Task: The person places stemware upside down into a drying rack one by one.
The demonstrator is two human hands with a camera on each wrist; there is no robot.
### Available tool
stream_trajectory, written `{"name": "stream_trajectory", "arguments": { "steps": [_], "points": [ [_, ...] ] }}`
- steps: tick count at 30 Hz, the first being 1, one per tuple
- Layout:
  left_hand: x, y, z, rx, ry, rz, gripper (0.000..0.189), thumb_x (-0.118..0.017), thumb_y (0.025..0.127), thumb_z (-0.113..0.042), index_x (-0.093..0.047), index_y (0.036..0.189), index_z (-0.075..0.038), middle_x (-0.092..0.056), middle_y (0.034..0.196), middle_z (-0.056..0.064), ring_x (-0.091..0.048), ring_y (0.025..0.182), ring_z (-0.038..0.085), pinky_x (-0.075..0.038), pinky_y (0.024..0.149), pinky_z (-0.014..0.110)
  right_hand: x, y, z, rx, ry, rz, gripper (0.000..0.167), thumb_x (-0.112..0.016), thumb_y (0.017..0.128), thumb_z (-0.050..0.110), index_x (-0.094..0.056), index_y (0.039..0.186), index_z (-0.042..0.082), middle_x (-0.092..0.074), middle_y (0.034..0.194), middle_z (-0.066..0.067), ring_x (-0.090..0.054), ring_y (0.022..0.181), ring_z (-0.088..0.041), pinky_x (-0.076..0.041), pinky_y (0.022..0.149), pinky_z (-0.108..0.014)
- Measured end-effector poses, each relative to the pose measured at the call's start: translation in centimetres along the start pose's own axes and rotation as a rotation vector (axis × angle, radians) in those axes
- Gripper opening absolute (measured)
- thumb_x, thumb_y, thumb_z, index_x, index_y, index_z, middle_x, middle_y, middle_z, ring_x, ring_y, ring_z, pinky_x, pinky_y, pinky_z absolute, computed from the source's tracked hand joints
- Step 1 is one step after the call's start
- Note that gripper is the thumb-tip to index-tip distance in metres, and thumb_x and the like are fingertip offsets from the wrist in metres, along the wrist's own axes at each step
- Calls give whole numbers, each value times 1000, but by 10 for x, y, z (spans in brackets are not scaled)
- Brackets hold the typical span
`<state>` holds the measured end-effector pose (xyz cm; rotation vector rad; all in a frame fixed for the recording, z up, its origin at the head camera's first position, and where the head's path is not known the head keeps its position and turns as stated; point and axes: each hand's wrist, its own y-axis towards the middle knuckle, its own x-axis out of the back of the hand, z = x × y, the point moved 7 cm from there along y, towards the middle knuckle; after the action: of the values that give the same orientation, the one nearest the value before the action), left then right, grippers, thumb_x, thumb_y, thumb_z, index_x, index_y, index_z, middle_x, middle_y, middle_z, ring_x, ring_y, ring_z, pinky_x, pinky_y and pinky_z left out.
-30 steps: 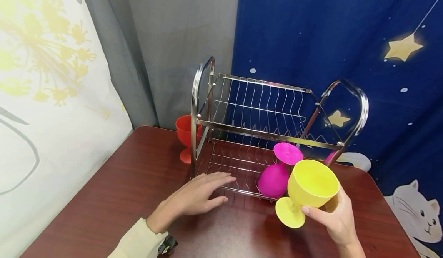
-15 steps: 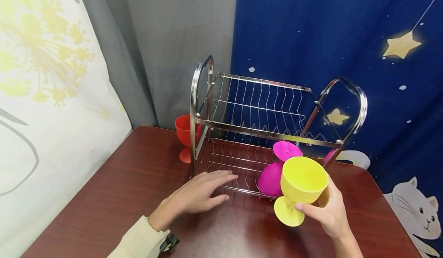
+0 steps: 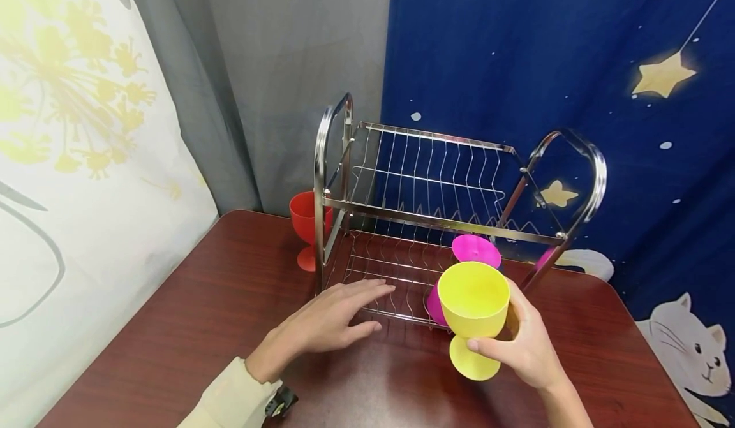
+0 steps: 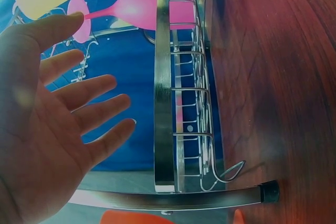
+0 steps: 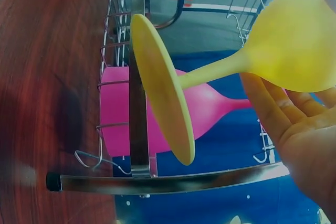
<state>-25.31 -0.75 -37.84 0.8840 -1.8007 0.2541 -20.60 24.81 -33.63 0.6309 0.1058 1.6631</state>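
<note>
My right hand grips a yellow goblet by its bowl, upright and slightly tilted, in front of the rack's right side. In the right wrist view the goblet's round foot overlaps the rack's front bar. Behind it, a magenta goblet stands upside down on the lower tier of the metal dish rack, its bowl partly hidden. My left hand holds nothing; its fingers are spread straight near the lower tier's front left, as the left wrist view shows too.
A red goblet stands upright on the brown table, left of the rack. Another bit of magenta shows behind the rack's right leg. Grey and blue curtains hang close behind the table.
The right hand has carried the yellow goblet leftward, and the goblet now covers more of the magenta one. It also sits more upright. The left hand has stayed nearly still.
</note>
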Motion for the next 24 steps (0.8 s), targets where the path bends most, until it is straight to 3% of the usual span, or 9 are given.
{"name": "stream_trajectory", "arguments": {
  "steps": [9,24],
  "points": [
    [4,0,-2,-36,-10,-41,66,-68,89,-42,-42,148,-26,-43,151,-2,-40,139,17,-41,107,49,-16,5,-3,23,-34,94,87,-81,65,0,-43,143,12,-60,122,-6,-61,102,-21,-54,87,-32],
    [7,-1,-1,-6,-13,-53,72,-71,86,-44,-38,149,-30,-37,155,-2,-36,142,19,-40,107,51,-30,11,-9,22,-37,148,82,-83,69,12,-44,141,17,-61,118,-7,-68,93,-22,-58,78,-36]
  ]
}}
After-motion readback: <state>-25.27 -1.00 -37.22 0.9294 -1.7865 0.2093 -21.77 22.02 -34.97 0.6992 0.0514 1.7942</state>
